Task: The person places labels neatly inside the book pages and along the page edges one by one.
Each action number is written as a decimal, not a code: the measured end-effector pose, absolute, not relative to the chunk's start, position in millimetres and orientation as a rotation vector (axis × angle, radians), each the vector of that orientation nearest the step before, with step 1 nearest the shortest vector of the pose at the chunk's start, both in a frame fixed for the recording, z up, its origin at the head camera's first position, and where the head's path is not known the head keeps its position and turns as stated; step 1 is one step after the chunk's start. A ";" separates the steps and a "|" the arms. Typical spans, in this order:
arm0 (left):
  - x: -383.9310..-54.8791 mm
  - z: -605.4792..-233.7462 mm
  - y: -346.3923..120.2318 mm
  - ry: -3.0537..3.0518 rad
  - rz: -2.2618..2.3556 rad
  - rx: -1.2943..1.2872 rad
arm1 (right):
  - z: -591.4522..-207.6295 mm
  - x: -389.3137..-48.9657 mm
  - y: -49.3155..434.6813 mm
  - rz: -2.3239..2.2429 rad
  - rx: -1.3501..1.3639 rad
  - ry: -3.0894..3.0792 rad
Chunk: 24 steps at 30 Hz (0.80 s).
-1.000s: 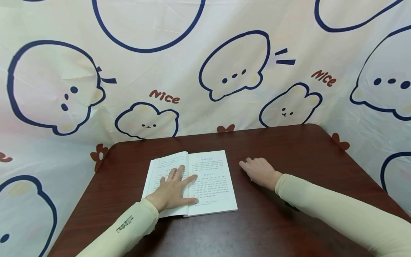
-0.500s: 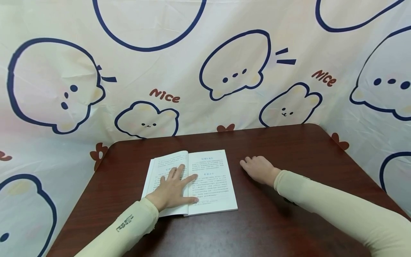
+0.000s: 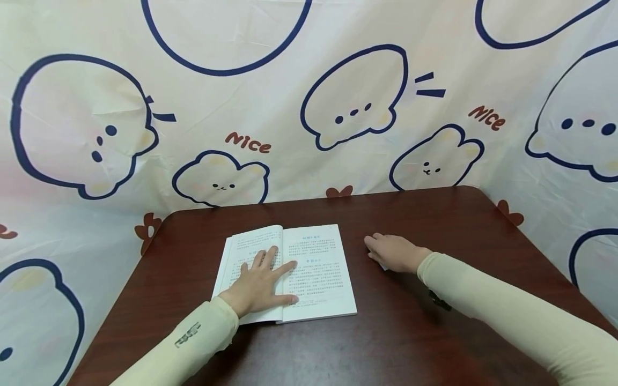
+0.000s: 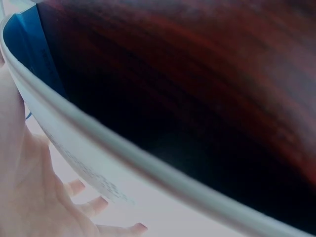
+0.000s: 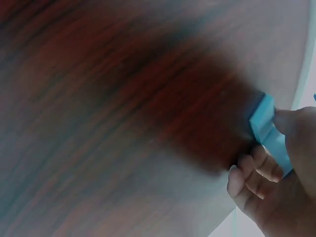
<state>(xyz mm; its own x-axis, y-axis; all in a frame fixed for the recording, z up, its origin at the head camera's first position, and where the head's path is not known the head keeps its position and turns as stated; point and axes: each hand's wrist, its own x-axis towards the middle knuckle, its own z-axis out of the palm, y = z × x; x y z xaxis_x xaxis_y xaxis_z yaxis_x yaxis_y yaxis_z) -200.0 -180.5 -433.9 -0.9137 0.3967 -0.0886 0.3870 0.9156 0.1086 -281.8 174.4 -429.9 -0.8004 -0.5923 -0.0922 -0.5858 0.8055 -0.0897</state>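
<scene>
A white-paged printed book lay opened on the dark red-brown, wood-grained desk, my left grip splayed across both pages, grasping nothing. To its right, my right grip pinched a small, angular light-blue object. Pale cloth with navy-outlined cartoon animals hung behind.

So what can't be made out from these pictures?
Blue thing: full shape, mostly hidden by the right grip, head view.
Left page: partly covered by the left grip, head view.
Body print: too small to read, head view.
Right sleeve: cut off by the picture's edge, head view.
</scene>
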 end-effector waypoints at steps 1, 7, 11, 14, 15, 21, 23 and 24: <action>-200.2 -433.9 -180.4 2.967 0.131 0.609 | -428.1 -283.7 175.3 -0.149 -0.922 2.852; -200.2 -432.8 -180.3 2.966 0.119 0.611 | -418.9 -292.6 180.2 -0.477 -0.793 2.742; -199.7 -431.7 -179.8 2.968 0.122 0.611 | -420.1 -296.2 183.8 -0.661 -0.711 2.711; -199.2 -430.8 -179.4 2.966 0.127 0.610 | -423.5 -299.2 186.7 -0.747 -0.688 2.718; -199.1 -430.6 -179.3 2.964 0.128 0.609 | -424.7 -300.4 187.5 -0.759 -0.683 2.724; -199.8 -430.8 -179.1 2.958 0.147 0.600 | -424.4 -304.0 187.3 -0.827 -0.551 2.706; -200.3 -431.0 -179.3 2.957 0.149 0.598 | -424.4 -304.7 186.8 -0.860 -0.502 2.688; -200.6 -431.2 -179.3 2.956 0.148 0.598 | -424.8 -304.9 187.2 -0.868 -0.497 2.688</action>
